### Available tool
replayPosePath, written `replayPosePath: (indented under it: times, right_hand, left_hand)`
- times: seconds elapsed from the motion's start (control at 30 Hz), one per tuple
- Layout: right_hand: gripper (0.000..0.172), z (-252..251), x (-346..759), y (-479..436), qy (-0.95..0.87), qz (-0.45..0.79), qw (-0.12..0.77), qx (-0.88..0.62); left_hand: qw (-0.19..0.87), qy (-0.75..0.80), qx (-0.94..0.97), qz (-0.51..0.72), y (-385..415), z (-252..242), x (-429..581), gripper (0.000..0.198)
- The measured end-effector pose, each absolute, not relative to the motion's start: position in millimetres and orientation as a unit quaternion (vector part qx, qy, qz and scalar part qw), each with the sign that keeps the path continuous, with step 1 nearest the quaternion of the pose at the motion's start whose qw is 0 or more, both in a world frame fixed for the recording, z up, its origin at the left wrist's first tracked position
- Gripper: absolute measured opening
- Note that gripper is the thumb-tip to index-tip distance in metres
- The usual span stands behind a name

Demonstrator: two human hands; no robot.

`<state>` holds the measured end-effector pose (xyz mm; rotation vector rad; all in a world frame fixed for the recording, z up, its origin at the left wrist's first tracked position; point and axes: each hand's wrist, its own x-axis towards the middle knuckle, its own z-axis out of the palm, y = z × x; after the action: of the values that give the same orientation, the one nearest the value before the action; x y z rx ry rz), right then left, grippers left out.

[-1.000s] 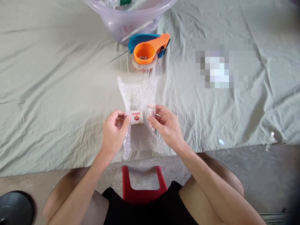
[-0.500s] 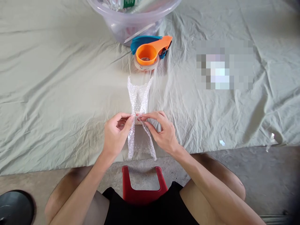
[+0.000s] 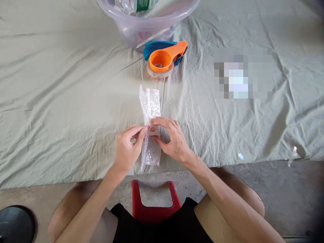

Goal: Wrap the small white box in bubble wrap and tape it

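Note:
A strip of bubble wrap (image 3: 152, 152) lies lengthwise on the cloth in front of me, its right side folded over a small printed box (image 3: 153, 130). The box shows partly between my hands. My left hand (image 3: 130, 141) pinches the raised left edge of the wrap between thumb and fingertips. With thumb and fingers curved around the box, my right hand (image 3: 173, 136) holds the folded wrap against it from the right. The fingers hide part of the box.
Beyond the wrap lies an orange and blue tape dispenser (image 3: 160, 60) with a clear tape roll. Behind it stands a translucent purple basin (image 3: 152, 23) holding a bottle and plastic. A green cloth (image 3: 76, 101) covers the table. A red stool (image 3: 157, 209) is below.
My right hand has folded the right flap of bubble wrap over the box and now grips around it. My left hand still pinches the left edge, slightly further right.

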<state>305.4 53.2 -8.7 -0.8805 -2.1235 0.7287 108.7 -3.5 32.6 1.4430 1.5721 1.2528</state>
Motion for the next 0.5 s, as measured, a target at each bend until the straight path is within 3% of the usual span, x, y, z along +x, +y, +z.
replayPosePath:
  times: [0.27,0.37,0.5]
  right_hand:
    - [0.032,-14.0,308.4,60.9,-0.845,0.25,0.369,-0.296]
    - [0.032,-13.2,308.8,61.1,-0.845,0.253,0.371,-0.29]
    - [0.031,-13.3,306.6,60.1,-0.849,0.207,0.387,-0.295]
  left_hand:
    - [0.072,0.552,0.713,0.426,-1.9,9.6,104.1,0.018]
    - [0.093,0.55,0.705,0.439,-2.7,4.9,112.1,0.016]
    - [0.186,0.571,0.625,0.499,-9.5,3.2,124.3,0.028]
